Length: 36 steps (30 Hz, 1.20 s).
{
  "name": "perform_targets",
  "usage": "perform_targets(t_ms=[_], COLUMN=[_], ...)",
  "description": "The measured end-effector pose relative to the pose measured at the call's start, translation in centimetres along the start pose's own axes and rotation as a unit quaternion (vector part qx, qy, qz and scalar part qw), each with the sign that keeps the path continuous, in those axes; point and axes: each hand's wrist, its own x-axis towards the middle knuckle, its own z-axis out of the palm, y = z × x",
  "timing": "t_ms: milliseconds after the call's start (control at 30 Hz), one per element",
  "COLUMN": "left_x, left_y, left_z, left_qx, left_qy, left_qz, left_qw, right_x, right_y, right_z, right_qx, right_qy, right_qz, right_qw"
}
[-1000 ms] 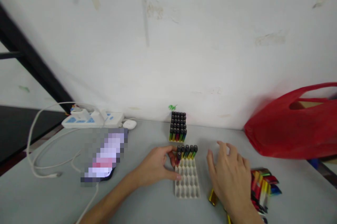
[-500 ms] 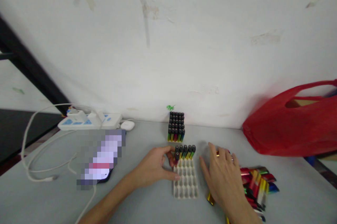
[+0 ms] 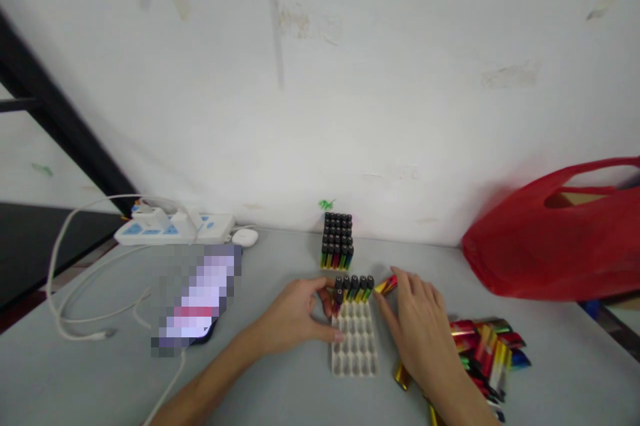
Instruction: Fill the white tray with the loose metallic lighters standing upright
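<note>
Near the middle of the table lies a white moulded tray (image 3: 356, 339) with rows of small hollows. Several batteries (image 3: 355, 285) with black tops and shiny coloured sides stand upright in its far row, and one more stands in the second row at the left. My left hand (image 3: 295, 316) is closed on the tray's left side, the thumb on the edge and the fingertips beside that single battery. To the right of the tray, my right hand (image 3: 425, 319) pinches a tilted red and yellow battery (image 3: 387, 285) between thumb and fingers, its ends partly hidden.
A full block of upright batteries (image 3: 337, 239) stands behind the tray. Loose shiny batteries (image 3: 487, 353) lie heaped at the right, below a red bag (image 3: 555, 246). On the left are a phone (image 3: 200, 303), a white power strip (image 3: 175, 229) and looping cables.
A red and yellow battery now shows in my right hand, whose thumb and fingers were apart before. My left hand has stayed at the tray.
</note>
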Motion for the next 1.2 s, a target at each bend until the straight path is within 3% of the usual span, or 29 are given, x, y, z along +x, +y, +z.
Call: perform_targets(t_ms=[333, 567, 867, 1067, 1200], left_x=[0.1, 0.1, 0.1, 0.0, 0.1], left_y=[0.0, -0.1, 0.0, -0.1, -0.1], left_z=[-0.1, -0.1, 0.0, -0.1, -0.1], left_qx=[0.005, 0.015, 0.02, 0.024, 0.023], left_qy=[-0.007, -0.01, -0.007, -0.01, -0.013], left_qz=[-0.007, -0.009, -0.007, -0.005, -0.008], left_qw=[1.0, 1.0, 1.0, 1.0, 1.0], right_x=[0.5, 1.1, 1.4, 1.4, 1.3], right_y=[0.4, -0.6, -0.9, -1.5, -1.8], right_z=[0.2, -1.4, -1.5, -2.4, -2.9], right_qx=[0.147, 0.342, 0.401, 0.427, 0.433], right_qy=[-0.008, 0.015, 0.006, -0.064, -0.055], right_qz=[0.002, 0.046, 0.122, 0.111, 0.122], right_qw=[0.989, 0.939, 0.908, 0.895, 0.891])
